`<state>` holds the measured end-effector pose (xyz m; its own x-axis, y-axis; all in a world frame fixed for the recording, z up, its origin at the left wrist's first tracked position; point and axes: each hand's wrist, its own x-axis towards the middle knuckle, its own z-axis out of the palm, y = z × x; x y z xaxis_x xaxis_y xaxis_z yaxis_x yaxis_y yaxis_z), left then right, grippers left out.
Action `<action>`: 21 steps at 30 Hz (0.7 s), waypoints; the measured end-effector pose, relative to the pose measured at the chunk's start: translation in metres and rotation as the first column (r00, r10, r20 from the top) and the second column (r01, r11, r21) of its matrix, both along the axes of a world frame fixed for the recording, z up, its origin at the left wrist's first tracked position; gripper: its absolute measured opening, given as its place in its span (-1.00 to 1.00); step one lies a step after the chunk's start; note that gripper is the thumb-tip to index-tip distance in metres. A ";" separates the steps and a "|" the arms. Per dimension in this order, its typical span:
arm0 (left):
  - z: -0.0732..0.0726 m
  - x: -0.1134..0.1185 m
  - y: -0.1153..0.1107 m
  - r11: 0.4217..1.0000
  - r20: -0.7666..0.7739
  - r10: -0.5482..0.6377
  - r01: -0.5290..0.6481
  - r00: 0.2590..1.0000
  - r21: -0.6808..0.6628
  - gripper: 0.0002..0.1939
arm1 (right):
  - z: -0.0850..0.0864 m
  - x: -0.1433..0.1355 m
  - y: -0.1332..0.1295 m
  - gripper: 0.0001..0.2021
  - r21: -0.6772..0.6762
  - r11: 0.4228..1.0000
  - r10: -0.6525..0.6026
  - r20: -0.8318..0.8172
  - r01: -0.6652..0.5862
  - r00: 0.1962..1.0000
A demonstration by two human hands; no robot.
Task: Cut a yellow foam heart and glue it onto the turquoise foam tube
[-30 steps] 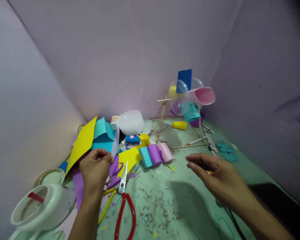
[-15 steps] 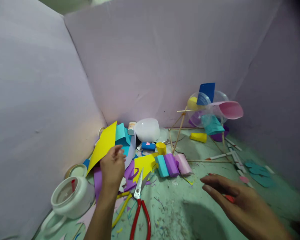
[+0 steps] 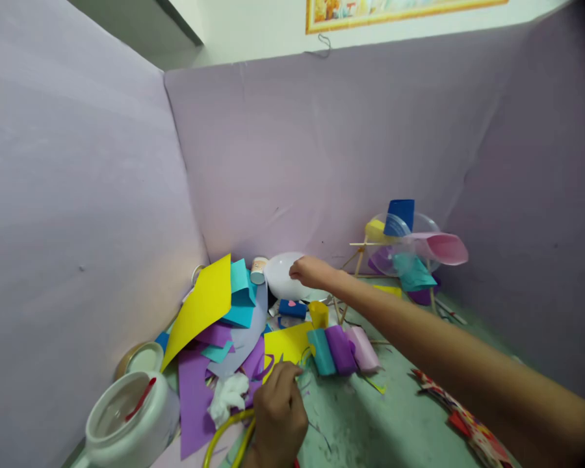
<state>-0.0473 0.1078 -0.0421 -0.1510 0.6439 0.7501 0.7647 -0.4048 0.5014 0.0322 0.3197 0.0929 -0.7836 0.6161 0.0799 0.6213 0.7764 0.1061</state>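
My left hand [image 3: 280, 413] is curled over the red-handled scissors, of which a blade tip and a bit of red grip peek out. Beside it lie yellow handles [image 3: 227, 435] of another tool. My right hand [image 3: 312, 272] reaches across to the back, fingers closed in front of the white bowl [image 3: 276, 276]; whether they grip its rim or something small is hidden. Between the hands lie a yellow sheet [image 3: 285, 341], a small yellow roll [image 3: 318, 314], a blue roll [image 3: 292, 309] with a pink heart, and turquoise [image 3: 322, 353], purple [image 3: 340, 351] and pink [image 3: 362, 350] paper rolls.
On the left stand a white pot [image 3: 134, 416] and piled coloured paper [image 3: 199, 312]. Crumpled white tissue [image 3: 228, 398] lies nearby. A stick frame with a paper-bladed wheel [image 3: 402, 244] stands at right. Patterned red cloth [image 3: 468, 416] lies under my right forearm. Lilac walls enclose the table.
My right hand has moved from the right front to the white bowl at the back. My left hand has come down from the paper pile onto the scissors. The view has tilted up.
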 end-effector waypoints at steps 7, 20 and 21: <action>-0.009 -0.008 0.007 0.998 0.071 0.008 -0.003 0.997 -0.070 -0.80 | -0.017 -0.012 0.014 -0.71 0.071 0.991 0.090 0.238 -0.109 0.967; -0.016 -0.011 0.008 0.993 0.088 0.045 -0.035 0.995 -0.115 -0.82 | -0.012 -0.015 0.013 -0.70 0.095 0.985 0.104 0.332 -0.143 0.938; -0.016 -0.012 0.008 0.993 0.088 0.043 -0.033 0.995 -0.113 -0.83 | -0.010 -0.016 0.014 -0.70 0.085 0.986 0.109 0.335 -0.145 0.936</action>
<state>-0.0595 0.1160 -0.0578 -0.2405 0.7152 0.6563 0.7283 -0.3140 0.6091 0.0160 0.3341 0.0826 -0.8484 0.5119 -0.1349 0.4350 0.8193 0.3735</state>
